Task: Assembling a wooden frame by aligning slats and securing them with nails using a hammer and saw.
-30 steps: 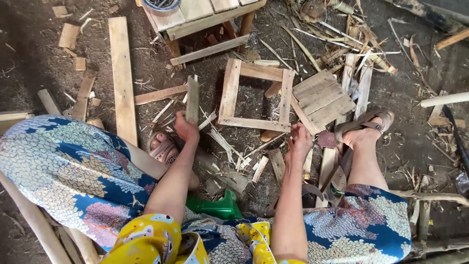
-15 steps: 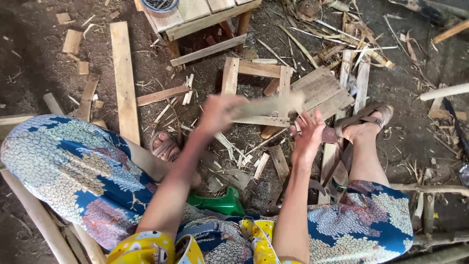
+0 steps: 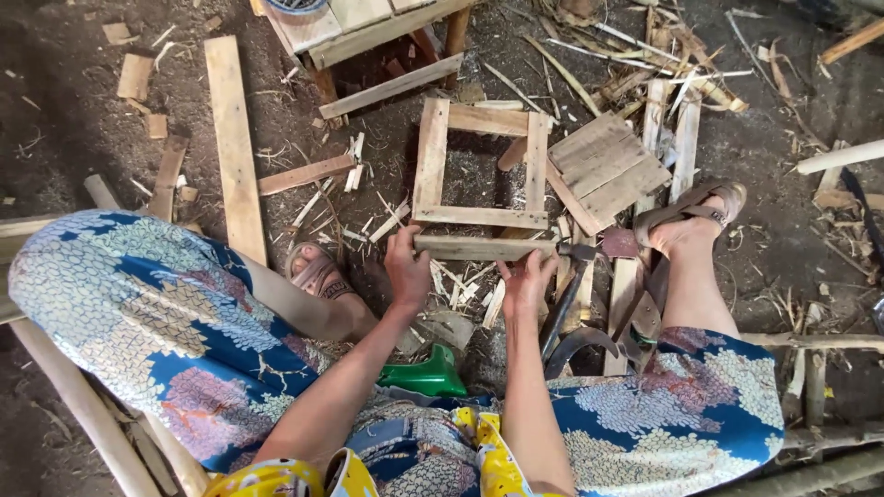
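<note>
Dirt floor point(image 3: 110, 147) everywhere, dark and littered with wood chips, splinters and offcuts, so it's a pretty messy work spot. Biggest thing lying around is a long pale wooden plank point(image 3: 233, 138) stretched out flat at the left, and up top there's a low slatted wooden table point(image 3: 364, 23) with a crossbar under it. Right in the middle sits a square open frame of pale wooden slats point(image 3: 479, 166), flat on the ground, and just beside it on the right is a small panel of grey boards nailed side by side point(image 3: 608, 166), lying at an angle.

Person is sitting with knees apart in a blue patterned skirt, brown sandals on both feet. Both hands are on one short rough wooden stick point(image 3: 483, 246), held level just below the bottom edge of the frame, nearly touching it. Left hand point(image 3: 407, 271) has its fingers wrapped around the stick's left end, right hand point(image 3: 527, 281) has its fingers curled around the stick nearer the right end.

Dark metal hammer point(image 3: 575, 276) lies just right of the right hand, and a green plastic object point(image 3: 425, 377) sits between the knees.
</note>
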